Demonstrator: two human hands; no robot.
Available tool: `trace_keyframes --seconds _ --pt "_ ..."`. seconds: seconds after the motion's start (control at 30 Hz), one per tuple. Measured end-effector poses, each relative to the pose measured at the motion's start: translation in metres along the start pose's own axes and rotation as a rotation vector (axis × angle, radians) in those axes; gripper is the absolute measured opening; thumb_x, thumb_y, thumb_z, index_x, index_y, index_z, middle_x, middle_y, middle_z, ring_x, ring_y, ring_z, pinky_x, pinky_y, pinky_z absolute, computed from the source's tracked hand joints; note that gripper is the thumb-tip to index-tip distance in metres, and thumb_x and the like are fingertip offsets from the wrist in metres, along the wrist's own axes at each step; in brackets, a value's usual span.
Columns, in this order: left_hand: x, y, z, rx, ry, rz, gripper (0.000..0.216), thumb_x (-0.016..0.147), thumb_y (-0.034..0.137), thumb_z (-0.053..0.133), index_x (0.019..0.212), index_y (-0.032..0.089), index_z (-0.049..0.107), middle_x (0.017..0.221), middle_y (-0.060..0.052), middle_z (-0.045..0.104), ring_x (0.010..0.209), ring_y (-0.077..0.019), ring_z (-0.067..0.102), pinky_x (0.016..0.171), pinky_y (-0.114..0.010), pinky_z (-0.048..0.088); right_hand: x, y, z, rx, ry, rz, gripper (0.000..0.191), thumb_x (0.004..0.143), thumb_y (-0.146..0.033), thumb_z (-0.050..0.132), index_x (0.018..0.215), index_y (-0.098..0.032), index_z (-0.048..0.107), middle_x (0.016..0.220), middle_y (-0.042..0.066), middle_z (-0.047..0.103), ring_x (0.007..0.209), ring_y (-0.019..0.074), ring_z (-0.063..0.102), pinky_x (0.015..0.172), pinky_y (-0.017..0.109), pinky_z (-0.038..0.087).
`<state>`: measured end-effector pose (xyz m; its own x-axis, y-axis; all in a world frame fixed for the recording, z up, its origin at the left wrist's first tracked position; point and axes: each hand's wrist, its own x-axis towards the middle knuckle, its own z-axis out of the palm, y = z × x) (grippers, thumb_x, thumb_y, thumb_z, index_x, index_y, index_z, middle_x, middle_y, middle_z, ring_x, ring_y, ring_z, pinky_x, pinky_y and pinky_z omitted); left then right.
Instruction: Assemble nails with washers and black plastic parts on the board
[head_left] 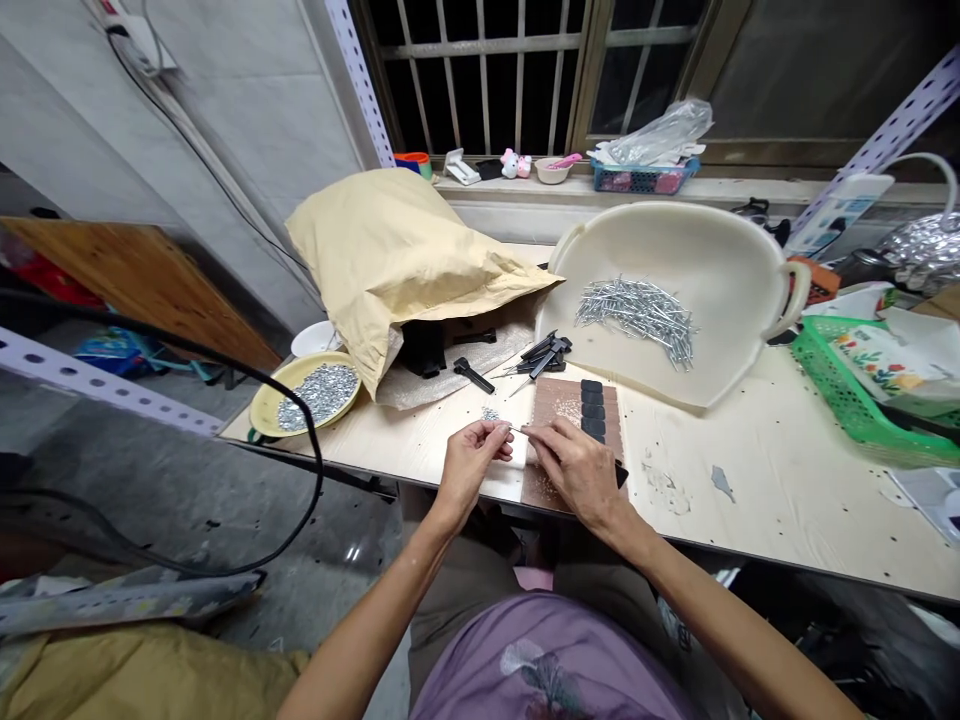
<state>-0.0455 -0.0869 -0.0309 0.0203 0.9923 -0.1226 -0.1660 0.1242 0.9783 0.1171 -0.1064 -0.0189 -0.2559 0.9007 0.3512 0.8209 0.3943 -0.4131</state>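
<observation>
My left hand (471, 458) and my right hand (574, 465) meet at the table's near edge, fingertips almost touching. The left hand pinches a small silvery metal piece (501, 429). The right hand pinches a thin metal pin (523, 430) pointing toward the left fingers, and rests over a brown board (564, 400). A row of small black plastic parts (592, 406) lies on that board. Loose black clips (546, 355) with pins lie just beyond it. A few tiny silvery bits (490, 413) lie on the table by the left fingers.
A cream plastic basin (679, 262) leans behind, holding a heap of long metal pins (637, 310). A yellow dish (270, 408) of small silvery parts sits at the left. A tan paper sack (390, 250) spills black parts. A green basket (847, 395) stands at the right.
</observation>
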Motion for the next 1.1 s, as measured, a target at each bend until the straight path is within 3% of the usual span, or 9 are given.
trace_keyframes --seconds 0.3,0.43,0.6,1.1 --pt "0.005 0.002 0.005 -0.093 -0.021 -0.035 0.026 0.069 0.033 0.072 0.08 0.011 0.065 0.07 -0.003 0.066 0.065 -0.0109 0.062 0.069 -0.024 0.052 -0.003 0.004 0.0 -0.083 0.043 -0.012 0.024 0.093 -0.028 0.044 0.109 -0.028 0.062 0.087 0.003 0.061 0.08 0.0142 0.057 0.066 0.024 0.037" --pt "0.008 0.004 0.004 -0.143 -0.053 -0.085 0.026 0.064 0.03 0.077 0.076 0.011 0.064 0.068 -0.001 0.065 0.06 -0.0091 0.061 0.065 -0.022 0.052 -0.004 0.005 -0.003 -0.101 0.038 -0.023 0.023 0.093 -0.028 0.044 0.108 -0.027 0.062 0.087 0.003 0.061 0.081 0.0143 0.057 0.066 0.024 0.036" --pt "0.012 0.002 0.003 -0.189 -0.09 -0.182 0.034 0.058 0.029 0.081 0.084 0.01 0.068 0.074 -0.002 0.066 0.058 -0.0082 0.06 0.064 -0.023 0.054 -0.005 0.009 -0.004 -0.113 0.03 -0.06 0.023 0.094 -0.029 0.042 0.103 -0.025 0.063 0.085 0.003 0.062 0.081 0.0144 0.057 0.067 0.024 0.036" --pt "0.015 -0.005 0.007 -0.153 -0.108 -0.191 0.036 0.058 0.034 0.08 0.08 0.009 0.068 0.067 -0.002 0.062 0.057 -0.0082 0.056 0.059 -0.023 0.054 -0.005 0.014 0.0 -0.221 0.077 -0.061 0.024 0.094 -0.032 0.042 0.088 -0.019 0.061 0.084 0.005 0.062 0.08 0.0157 0.056 0.069 0.026 0.034"
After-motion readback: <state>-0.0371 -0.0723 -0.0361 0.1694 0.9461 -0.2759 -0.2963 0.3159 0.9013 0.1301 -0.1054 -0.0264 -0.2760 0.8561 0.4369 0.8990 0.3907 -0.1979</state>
